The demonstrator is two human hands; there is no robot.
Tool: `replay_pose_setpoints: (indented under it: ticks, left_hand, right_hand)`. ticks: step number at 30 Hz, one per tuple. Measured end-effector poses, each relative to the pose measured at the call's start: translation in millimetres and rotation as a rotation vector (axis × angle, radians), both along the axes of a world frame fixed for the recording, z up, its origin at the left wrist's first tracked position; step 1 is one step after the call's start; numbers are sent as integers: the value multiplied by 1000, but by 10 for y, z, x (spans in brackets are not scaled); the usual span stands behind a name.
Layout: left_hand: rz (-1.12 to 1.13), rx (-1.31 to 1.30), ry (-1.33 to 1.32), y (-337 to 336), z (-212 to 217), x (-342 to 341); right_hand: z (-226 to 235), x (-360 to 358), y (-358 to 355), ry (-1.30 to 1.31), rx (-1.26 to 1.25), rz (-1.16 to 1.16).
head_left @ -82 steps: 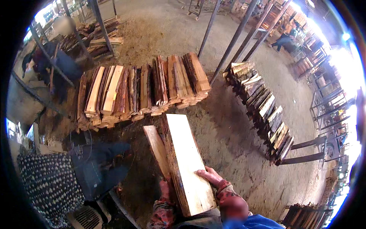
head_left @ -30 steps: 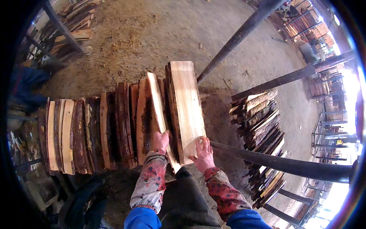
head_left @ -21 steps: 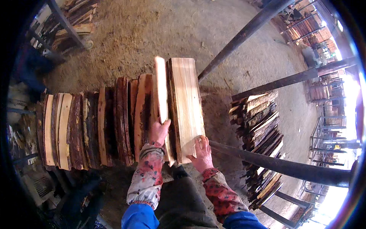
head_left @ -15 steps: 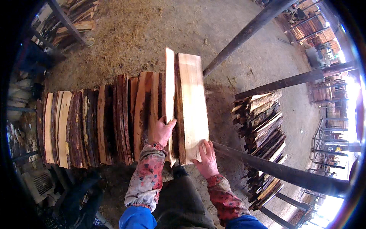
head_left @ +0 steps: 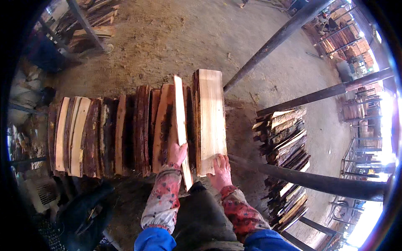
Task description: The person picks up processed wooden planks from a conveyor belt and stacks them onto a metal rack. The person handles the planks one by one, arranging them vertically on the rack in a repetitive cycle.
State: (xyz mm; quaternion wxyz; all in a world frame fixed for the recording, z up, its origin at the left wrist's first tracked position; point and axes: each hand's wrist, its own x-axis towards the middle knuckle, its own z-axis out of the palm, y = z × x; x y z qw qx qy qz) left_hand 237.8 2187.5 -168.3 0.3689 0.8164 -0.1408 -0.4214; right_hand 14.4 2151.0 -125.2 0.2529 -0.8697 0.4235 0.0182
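My left hand [head_left: 178,154] is closed around a narrow pale wooden slat [head_left: 180,113], which stands on edge and leans over the row of boards. My right hand [head_left: 220,171] grips the near end of a wide, pale plank [head_left: 210,117], with its fingers over the near right corner. This plank lies flat at the right end of the row, and a gap separates it from the slat. To the left runs a long row of rough bark-edged boards [head_left: 92,138], packed side by side. The underside of the plank is hidden.
A second stack of rough slats [head_left: 287,163] stands on the right, beyond a dark metal bar [head_left: 322,182]. More metal posts [head_left: 276,44] slant across the right side. Sawdust covers the dirt floor [head_left: 163,46] ahead. Another wood pile [head_left: 94,33] lies at the far left.
My left hand has drawn the slat toward me and left, widening the gap to the wide plank. My right hand stays on the plank's near end. The view has shifted slightly.
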Motion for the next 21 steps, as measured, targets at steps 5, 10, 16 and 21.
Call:
replay_pose_setpoints:
  ticks: [5,10,16,21]
  left_hand:
    - [250,-169,376,758,509,-423]
    - [505,-359,503,1454,932,-923]
    - [547,-522,786,1931,1004,-1514]
    - [341,-400,947,2326,1189,-1981]
  right_hand:
    - [101,-18,-96,75,82,-17]
    - [502,-189,396,-99,351,27]
    - [851,-1066,1336,-61,1080,24]
    - [1457,-1678,1971,-228,1213,-256]
